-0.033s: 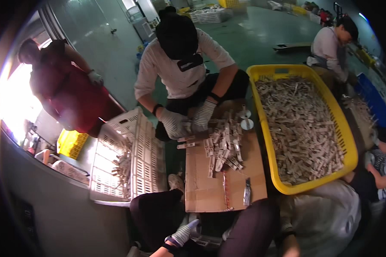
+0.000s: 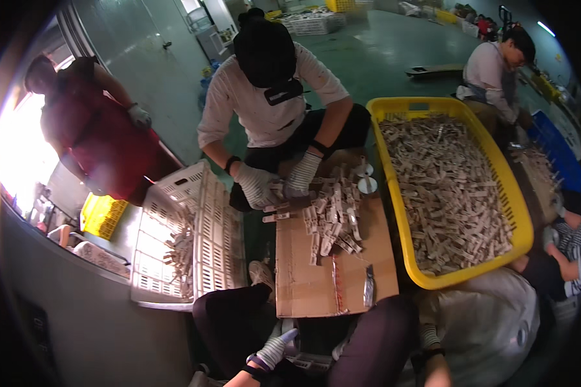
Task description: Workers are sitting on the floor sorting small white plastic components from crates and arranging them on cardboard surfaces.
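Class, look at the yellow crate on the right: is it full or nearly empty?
Nearly full. The yellow crate holds a heap of small pale pieces covering its whole floor and reaching close to the rim.

A flat brown cardboard sheet lies in the middle. A thin red packet and a small shiny silver packet lie on it, near its bottom edge, a little apart.

A factory floor — parts-filled yellow crate, white crate, seated workers
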The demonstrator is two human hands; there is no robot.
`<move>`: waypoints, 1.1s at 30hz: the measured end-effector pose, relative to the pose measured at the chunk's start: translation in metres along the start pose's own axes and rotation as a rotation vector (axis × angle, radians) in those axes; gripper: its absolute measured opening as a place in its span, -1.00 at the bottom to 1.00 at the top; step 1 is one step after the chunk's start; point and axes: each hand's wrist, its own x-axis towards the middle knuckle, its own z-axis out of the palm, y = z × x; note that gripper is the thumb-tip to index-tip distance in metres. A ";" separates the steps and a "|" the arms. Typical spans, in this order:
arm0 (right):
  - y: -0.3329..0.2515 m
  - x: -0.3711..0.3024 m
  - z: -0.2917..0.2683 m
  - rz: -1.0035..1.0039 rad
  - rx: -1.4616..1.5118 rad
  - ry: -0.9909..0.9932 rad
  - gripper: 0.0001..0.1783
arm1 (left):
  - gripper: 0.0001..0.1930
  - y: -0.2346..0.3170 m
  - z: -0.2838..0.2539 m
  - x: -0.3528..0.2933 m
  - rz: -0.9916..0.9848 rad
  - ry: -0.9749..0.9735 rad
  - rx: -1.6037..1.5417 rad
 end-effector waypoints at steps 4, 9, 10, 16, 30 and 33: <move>-0.033 -0.069 -0.011 0.016 -0.043 0.059 -0.73 | -0.36 -0.030 -0.037 0.014 0.024 -0.005 0.124; -0.195 -0.157 0.014 -0.184 0.089 0.285 -0.77 | -0.41 -0.026 -0.030 0.009 -0.006 -0.019 -0.021; -0.227 -0.155 0.016 -0.279 -0.013 0.249 -0.78 | -0.41 -0.027 -0.034 0.010 0.018 0.011 -0.020; -0.356 -0.012 0.101 -0.489 -0.656 0.065 -0.70 | -0.28 -0.031 -0.046 0.011 0.051 0.018 -0.102; -0.273 0.156 0.175 -0.971 -1.786 0.468 -0.56 | -0.47 -0.033 -0.047 0.028 0.022 0.009 -0.351; -0.278 0.169 0.174 -1.042 -1.771 0.580 -0.55 | -0.41 -0.026 -0.046 0.023 -0.012 0.031 -0.308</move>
